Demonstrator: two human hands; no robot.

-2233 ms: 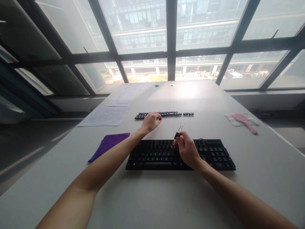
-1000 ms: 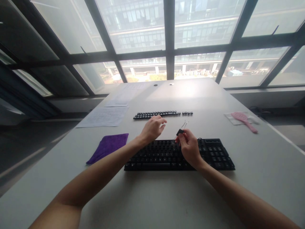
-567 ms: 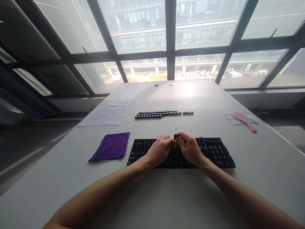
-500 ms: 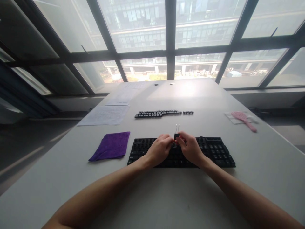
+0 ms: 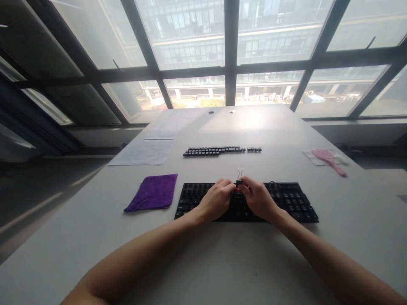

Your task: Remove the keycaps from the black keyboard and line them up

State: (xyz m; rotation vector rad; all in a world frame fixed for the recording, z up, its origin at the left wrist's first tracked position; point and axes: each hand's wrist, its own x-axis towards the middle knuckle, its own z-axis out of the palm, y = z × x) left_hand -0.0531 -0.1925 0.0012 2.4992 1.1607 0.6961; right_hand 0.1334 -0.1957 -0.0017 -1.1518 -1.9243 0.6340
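Note:
Both of my hands meet above the middle of a black keyboard (image 5: 288, 201). Between the fingertips stands a small black wire keycap puller (image 5: 239, 183), its two thin silver prongs pointing up. My right hand (image 5: 259, 199) pinches it from the right with thumb and fingers. From the left, the closed fingers of my left hand (image 5: 218, 197) press against its lower part; exactly what they grip there is partly hidden. Beyond the keyboard, removed black keycaps (image 5: 211, 151) lie in rows on the white table. My hands and wrists cover the keyboard's middle.
A folded purple cloth (image 5: 152, 192) lies left of the keyboard. White paper sheets (image 5: 143, 152) rest farther back on the left. A pink hairbrush (image 5: 329, 161) on a clear plastic bag is at the right. Windows stand behind the table (image 5: 203, 262).
The whole view has shifted slightly, so everything sits a little farther right. Both hands keep the same grip on the puller over the keyboard.

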